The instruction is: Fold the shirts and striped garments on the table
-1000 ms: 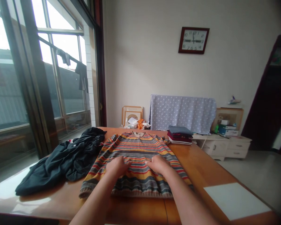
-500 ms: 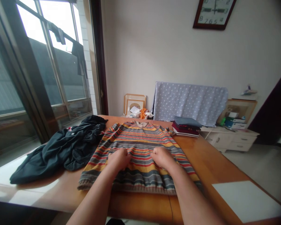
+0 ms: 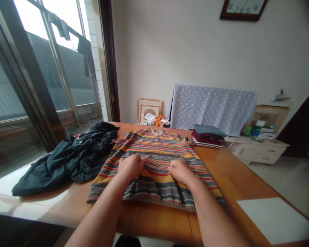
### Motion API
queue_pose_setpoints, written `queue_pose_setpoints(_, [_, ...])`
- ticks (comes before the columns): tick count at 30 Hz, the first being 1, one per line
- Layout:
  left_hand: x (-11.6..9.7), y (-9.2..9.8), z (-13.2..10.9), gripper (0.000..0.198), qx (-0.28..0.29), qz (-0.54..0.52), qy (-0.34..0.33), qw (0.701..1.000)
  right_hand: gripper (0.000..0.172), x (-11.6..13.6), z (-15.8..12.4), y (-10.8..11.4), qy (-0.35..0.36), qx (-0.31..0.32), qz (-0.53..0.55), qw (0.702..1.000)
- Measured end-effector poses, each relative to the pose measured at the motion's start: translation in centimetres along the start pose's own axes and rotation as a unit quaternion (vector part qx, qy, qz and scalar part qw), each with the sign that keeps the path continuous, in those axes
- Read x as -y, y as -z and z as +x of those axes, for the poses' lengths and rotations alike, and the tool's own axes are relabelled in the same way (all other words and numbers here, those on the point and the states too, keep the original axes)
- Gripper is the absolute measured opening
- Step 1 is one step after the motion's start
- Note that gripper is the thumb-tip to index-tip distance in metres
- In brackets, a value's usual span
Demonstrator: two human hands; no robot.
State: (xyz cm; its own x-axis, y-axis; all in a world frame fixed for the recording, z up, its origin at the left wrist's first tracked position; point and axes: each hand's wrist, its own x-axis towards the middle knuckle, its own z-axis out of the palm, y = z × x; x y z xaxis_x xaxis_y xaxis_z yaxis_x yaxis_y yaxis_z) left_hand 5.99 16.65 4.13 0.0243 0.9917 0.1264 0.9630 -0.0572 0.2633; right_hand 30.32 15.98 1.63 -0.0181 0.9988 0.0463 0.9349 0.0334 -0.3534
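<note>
A striped knit sweater in yellow, grey, red and orange lies flat on the wooden table, its V-neck at the far side and ribbed hem toward me. My left hand and my right hand rest on its middle, fingers curled and gathering the knit into small folds. The hands stand apart, with striped fabric between them. Under them the sweater is hidden. The sleeves are not clearly visible.
A crumpled dark jacket lies left of the sweater, near the window. Folded clothes are stacked at the far edge. A white sheet lies on the table's right. Picture frames and a low white cabinet stand beyond.
My view has tilted upward, so the table sits lower in the picture. My fingers have curled further into the sweater, and the knit between my hands is more gathered.
</note>
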Motion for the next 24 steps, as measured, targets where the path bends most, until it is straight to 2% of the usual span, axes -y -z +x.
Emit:
queue_pose_setpoints(3, [0.0,-0.1,0.2,0.026,0.001,0.005,0.009,1.000,0.025,-0.3,0.3,0.0,-0.007,-0.044,0.013,0.999])
queue_pose_setpoints(5, [0.2,-0.4,0.2,0.026,0.002,0.010,0.010,1.000,0.026,-0.4,0.5,-0.1,-0.014,-0.049,0.005,0.999])
queue_pose_setpoints(11, [0.9,-2.7,-0.5,0.030,0.008,0.001,-0.004,1.000,0.037,-0.7,0.1,-0.6,0.014,0.008,-0.003,1.000])
queue_pose_setpoints(13, [1.2,-3.2,-0.8,0.031,0.014,-0.013,0.003,1.000,0.039,-0.8,-0.1,-0.6,0.013,0.002,-0.001,1.000])
queue_pose_setpoints(19, [2.4,-2.4,-2.4,0.029,-0.005,-0.027,-0.015,1.000,0.035,-0.3,-1.0,0.4,0.025,-0.058,0.026,0.998])
queue_pose_setpoints(24, [4.4,-1.7,-5.1,0.025,-0.047,-0.014,-0.005,0.999,0.033,0.4,-2.3,2.2,0.067,-0.046,0.023,0.996])
